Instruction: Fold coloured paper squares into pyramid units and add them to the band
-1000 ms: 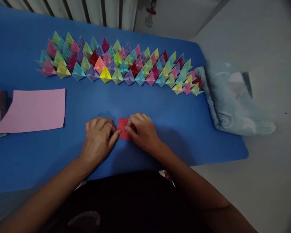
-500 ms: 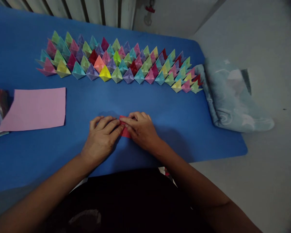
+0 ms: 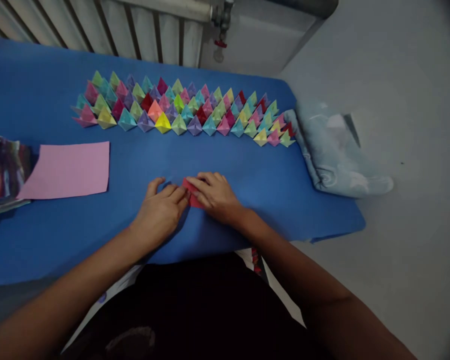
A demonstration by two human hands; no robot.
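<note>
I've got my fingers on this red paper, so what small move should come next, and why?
Probably press the red paper flatter with a fingertip: the fingers of your left hand and right hand meet on it, and the blue table beneath gives something to press against.

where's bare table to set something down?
Free: blue tabletop between right hand and folded cloth; gap between pink sheet and left hand; strip between hands and folded paper pieces.
Crowded: far side, under those pieces; left edge, stack; middle, hands on red paper.
</note>
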